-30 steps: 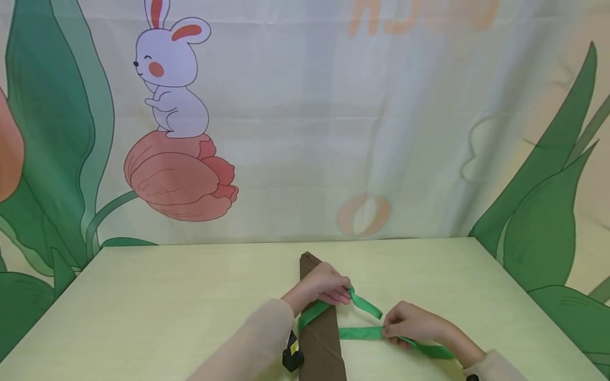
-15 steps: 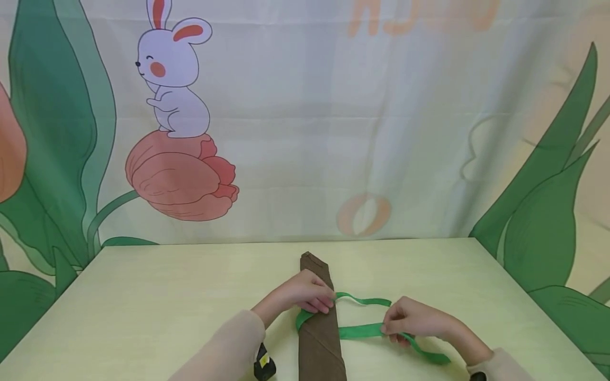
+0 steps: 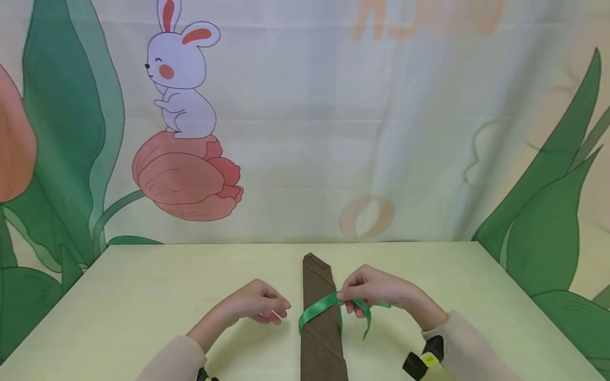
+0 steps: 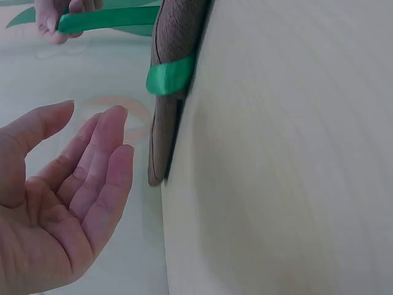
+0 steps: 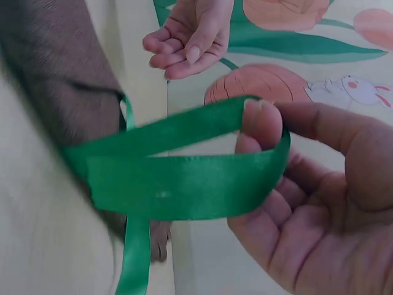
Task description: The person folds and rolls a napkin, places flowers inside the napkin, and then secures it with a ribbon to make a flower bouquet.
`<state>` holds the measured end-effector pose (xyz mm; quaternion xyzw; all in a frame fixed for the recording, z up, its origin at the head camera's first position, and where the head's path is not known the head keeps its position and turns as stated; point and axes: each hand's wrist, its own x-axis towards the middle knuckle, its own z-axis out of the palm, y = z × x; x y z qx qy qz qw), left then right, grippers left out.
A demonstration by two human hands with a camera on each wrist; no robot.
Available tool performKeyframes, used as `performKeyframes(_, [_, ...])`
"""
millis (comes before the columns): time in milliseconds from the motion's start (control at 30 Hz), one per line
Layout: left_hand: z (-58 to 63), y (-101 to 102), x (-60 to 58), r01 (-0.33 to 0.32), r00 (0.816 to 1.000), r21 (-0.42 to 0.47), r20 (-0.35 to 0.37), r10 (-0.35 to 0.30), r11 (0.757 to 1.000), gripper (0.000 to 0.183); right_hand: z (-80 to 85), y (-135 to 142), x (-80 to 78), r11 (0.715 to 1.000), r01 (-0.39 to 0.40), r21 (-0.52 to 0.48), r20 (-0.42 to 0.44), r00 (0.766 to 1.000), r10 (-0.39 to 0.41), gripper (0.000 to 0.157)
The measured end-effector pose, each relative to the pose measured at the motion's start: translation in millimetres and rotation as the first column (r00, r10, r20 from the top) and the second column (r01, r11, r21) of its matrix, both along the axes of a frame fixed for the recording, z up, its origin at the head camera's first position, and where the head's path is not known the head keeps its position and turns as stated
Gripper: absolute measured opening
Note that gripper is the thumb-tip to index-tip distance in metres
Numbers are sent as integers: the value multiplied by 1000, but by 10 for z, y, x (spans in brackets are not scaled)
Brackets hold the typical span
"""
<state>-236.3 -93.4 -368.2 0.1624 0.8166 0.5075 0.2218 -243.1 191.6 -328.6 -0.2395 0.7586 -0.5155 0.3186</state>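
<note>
A long, flat bundle of folded brown fabric (image 3: 324,349) lies lengthwise on the table, tapering at its far end. Around it runs a shiny green ribbon (image 3: 320,309), slanting across the top. My right hand (image 3: 378,290), at the bundle's right edge, pinches the ribbon between thumb and fingers; loose tails dangle below. In the right wrist view the ribbon (image 5: 184,186) forms a loop from the fabric to those fingertips. Left of the bundle, my left hand (image 3: 259,302) hovers with relaxed fingers and holds nothing; the left wrist view shows its bare palm (image 4: 52,236).
The pale yellow table (image 3: 157,296) reaches back to a hanging cloth backdrop (image 3: 286,132) printed with a rabbit, tulips and leaves. Black devices with yellow labels are strapped on the wrists, the right wrist camera (image 3: 423,360) showing best.
My left hand has let go of the ribbon and drawn back left off the bundle. My right hand has moved left and away from me, bringing the ribbon up to the bundle's right edge.
</note>
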Motion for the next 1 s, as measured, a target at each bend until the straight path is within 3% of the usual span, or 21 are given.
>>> performKeyframes(200, [-34,-301,116,-22,1000,-2,19,22,1000,28,-50,-456,-158,990,125,68,23,992,-127,25])
performKeyframes(400, [-62,-500,195,-43,999,-15,23,43,999,27,-202,-762,-280,983,174,63,104,978,-180,22])
performKeyframes(567, [-61,-562,220,-65,997,-20,33,65,998,27,-337,-909,-363,978,201,60,78,976,-206,28])
performKeyframes(700, [-68,-532,197,-60,997,-19,38,61,998,28,-389,-930,-397,987,158,-17,97,983,-155,34])
performKeyframes(833, [-78,-456,152,-48,998,-18,38,48,999,29,-397,-864,-439,992,112,-56,-3,994,-113,36])
performKeyframes(1000, [-93,-343,101,-8,1000,-8,11,8,1000,28,-402,-647,-489,981,193,-23,-159,968,-194,32])
